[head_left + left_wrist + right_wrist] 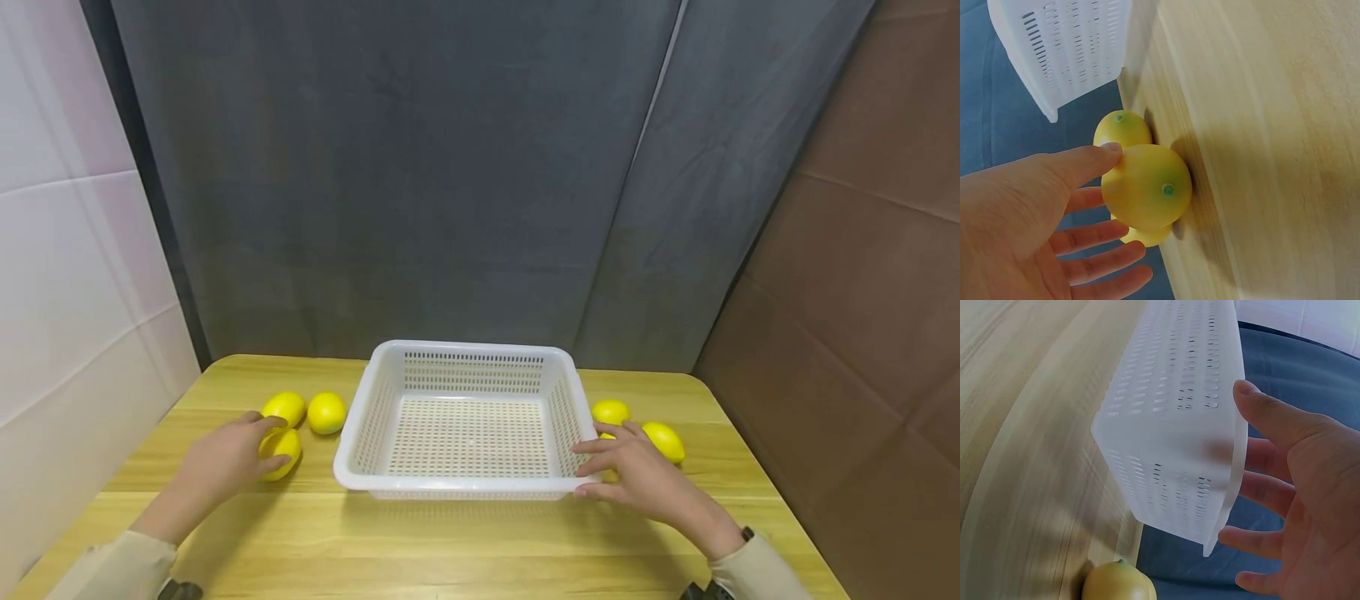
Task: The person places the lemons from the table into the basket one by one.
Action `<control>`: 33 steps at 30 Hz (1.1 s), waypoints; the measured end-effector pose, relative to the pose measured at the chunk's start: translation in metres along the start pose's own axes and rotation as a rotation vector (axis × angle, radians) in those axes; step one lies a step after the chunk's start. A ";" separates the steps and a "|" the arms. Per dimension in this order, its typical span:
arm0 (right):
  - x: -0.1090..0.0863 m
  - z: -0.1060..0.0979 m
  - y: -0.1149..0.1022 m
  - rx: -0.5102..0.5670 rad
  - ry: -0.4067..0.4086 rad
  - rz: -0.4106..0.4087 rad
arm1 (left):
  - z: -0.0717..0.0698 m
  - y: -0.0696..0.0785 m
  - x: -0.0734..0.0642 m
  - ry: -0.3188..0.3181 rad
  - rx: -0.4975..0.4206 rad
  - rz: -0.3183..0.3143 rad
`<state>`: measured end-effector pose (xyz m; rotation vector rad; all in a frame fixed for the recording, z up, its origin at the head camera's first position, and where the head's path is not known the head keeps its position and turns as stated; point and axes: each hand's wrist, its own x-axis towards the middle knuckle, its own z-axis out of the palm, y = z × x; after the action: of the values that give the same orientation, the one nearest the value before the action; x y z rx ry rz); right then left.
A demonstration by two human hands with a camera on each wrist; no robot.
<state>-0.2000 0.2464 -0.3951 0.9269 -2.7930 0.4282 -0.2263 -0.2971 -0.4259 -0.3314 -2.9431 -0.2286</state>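
My left hand [221, 461] is around the nearest lemon [283, 446] on the left, its thumb on one side and its fingers on the other. In the left wrist view the thumb tip overlaps the edge of that lemon, and the fingers reach out fairly straight behind it. Two more lemons lie beyond it, one at the back [285, 407] and one nearer the basket [327, 413]. At the front right corner of the white plastic basket [468, 483], my right hand [641, 475] has its relaxed, spread fingers at the rim. The basket holds nothing.
Beside the right hand lie a lemon [611, 410] at the back and another [663, 442] to its right; a third is mostly hidden behind the fingers. The wooden table [465, 558] ends at a grey curtain [405, 183], with cloth walls at both sides.
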 end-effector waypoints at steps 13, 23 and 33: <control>0.000 0.000 0.001 -0.003 -0.002 -0.005 | 0.003 0.001 0.000 -0.054 -0.001 -0.041; 0.000 0.001 0.001 0.009 -0.003 -0.005 | 0.012 0.001 0.000 -0.003 -0.028 -0.011; -0.001 0.003 0.001 0.009 0.007 -0.003 | 0.015 0.004 -0.001 0.020 -0.047 -0.009</control>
<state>-0.2001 0.2467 -0.3981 0.9293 -2.7857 0.4434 -0.2272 -0.2913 -0.4399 -0.3207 -2.9234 -0.3007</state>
